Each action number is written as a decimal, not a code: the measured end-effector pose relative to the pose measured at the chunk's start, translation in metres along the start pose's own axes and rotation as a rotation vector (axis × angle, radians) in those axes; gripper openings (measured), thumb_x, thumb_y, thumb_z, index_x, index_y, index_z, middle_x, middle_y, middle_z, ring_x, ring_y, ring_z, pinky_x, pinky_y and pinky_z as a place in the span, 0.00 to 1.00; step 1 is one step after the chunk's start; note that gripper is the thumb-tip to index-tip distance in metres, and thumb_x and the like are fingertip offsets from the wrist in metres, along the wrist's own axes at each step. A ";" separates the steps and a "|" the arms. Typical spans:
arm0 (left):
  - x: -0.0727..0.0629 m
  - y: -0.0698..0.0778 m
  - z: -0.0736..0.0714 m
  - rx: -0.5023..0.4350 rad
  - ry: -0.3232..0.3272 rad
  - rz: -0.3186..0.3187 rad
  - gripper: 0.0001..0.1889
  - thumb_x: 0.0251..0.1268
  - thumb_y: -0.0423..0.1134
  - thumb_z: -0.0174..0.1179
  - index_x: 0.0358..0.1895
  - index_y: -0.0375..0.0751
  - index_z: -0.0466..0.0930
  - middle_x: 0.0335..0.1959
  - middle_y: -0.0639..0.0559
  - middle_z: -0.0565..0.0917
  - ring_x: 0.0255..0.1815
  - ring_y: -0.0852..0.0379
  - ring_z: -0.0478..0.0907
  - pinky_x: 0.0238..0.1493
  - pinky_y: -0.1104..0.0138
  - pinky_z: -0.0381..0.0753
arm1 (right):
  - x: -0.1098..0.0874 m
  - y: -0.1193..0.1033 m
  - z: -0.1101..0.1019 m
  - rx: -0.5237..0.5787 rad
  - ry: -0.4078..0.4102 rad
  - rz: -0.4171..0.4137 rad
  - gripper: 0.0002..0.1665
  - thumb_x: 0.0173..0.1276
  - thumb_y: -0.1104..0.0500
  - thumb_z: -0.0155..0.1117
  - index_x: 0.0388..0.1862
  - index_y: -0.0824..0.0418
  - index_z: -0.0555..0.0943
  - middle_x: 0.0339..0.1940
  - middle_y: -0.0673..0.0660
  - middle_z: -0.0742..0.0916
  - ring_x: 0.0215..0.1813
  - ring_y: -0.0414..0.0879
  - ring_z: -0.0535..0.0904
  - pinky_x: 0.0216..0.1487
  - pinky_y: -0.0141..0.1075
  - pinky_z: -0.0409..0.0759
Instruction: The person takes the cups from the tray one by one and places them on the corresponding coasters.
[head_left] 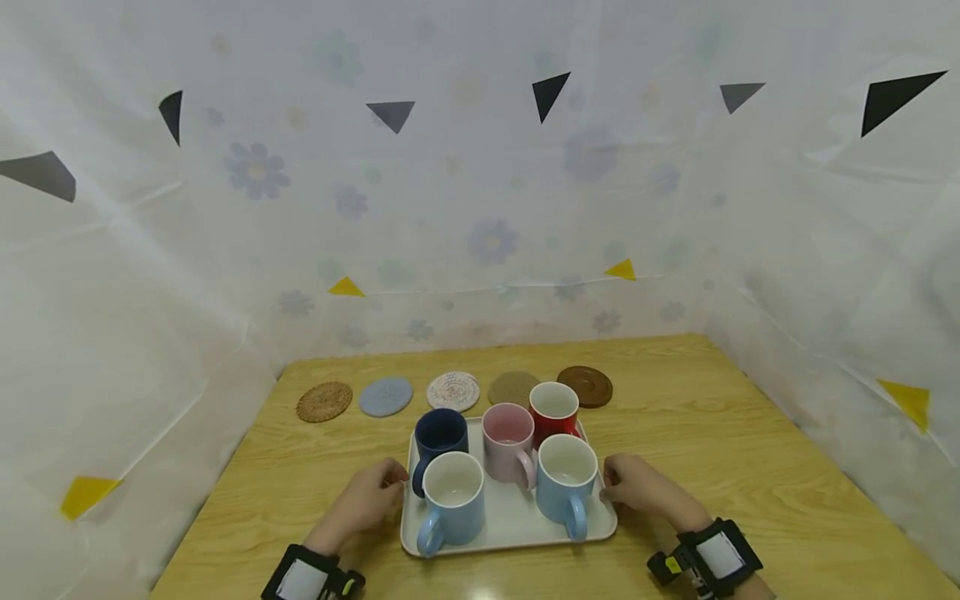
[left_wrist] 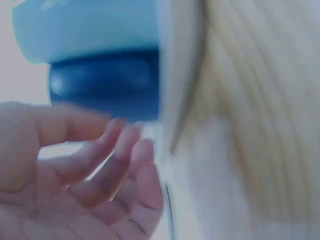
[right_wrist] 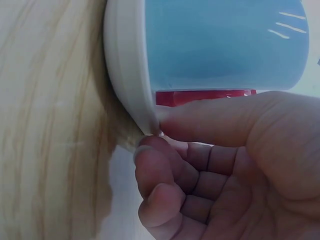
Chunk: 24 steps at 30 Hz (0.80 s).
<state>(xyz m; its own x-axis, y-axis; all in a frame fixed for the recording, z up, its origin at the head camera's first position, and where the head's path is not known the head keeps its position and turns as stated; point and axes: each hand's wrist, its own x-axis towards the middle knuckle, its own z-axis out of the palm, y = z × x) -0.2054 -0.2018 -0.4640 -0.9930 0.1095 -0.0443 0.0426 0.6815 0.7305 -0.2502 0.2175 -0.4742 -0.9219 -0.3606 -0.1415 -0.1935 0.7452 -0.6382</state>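
Note:
A white tray [head_left: 510, 521] lies on the table, carrying several mugs. On it stand a dark blue mug [head_left: 441, 433], a pink mug [head_left: 507, 442], a red mug [head_left: 553, 412] with a white inside, and two light blue mugs, one front left [head_left: 454, 500] and one front right [head_left: 566, 483]. At the tray's left edge is my left hand [head_left: 371, 496], its fingers loosely bent and thumb apart from the rim in the left wrist view. My right hand [head_left: 641, 483] pinches the tray's right rim [right_wrist: 132, 65] between thumb and fingers.
Behind the tray, coasters form a row: a woven brown one [head_left: 324, 402], a blue one [head_left: 386, 396], a speckled white one [head_left: 453, 391], a tan one [head_left: 513, 388] and a dark brown one [head_left: 585, 386]. Flower-patterned sheeting [head_left: 480, 208] walls the wooden table [head_left: 750, 433].

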 end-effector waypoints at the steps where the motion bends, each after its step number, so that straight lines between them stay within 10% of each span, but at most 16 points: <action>1: 0.000 0.003 0.000 -0.057 0.014 -0.022 0.05 0.67 0.33 0.56 0.41 0.37 0.79 0.35 0.49 0.82 0.38 0.56 0.77 0.38 0.63 0.78 | 0.000 0.000 0.000 -0.001 0.003 0.008 0.11 0.58 0.66 0.67 0.24 0.63 0.72 0.20 0.53 0.75 0.23 0.44 0.72 0.22 0.33 0.71; 7: 0.000 0.018 0.003 -0.354 0.000 -0.114 0.19 0.76 0.45 0.49 0.51 0.30 0.78 0.39 0.45 0.82 0.42 0.54 0.79 0.41 0.57 0.85 | 0.000 -0.002 0.001 -0.016 0.022 0.047 0.11 0.57 0.67 0.67 0.23 0.62 0.72 0.20 0.53 0.75 0.23 0.44 0.72 0.23 0.33 0.70; 24: 0.001 0.027 0.032 -0.483 0.181 -0.118 0.15 0.73 0.41 0.54 0.40 0.28 0.80 0.33 0.48 0.80 0.33 0.58 0.75 0.34 0.62 0.85 | 0.000 0.001 0.000 0.006 -0.012 0.011 0.10 0.59 0.66 0.66 0.25 0.63 0.72 0.20 0.53 0.76 0.22 0.44 0.72 0.22 0.33 0.71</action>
<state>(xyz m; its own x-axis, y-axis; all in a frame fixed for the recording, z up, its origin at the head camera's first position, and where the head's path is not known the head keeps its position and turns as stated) -0.2016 -0.1598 -0.4661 -0.9929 -0.1034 -0.0580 -0.0838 0.2659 0.9604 -0.2507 0.2182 -0.4744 -0.9198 -0.3594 -0.1573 -0.1816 0.7454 -0.6414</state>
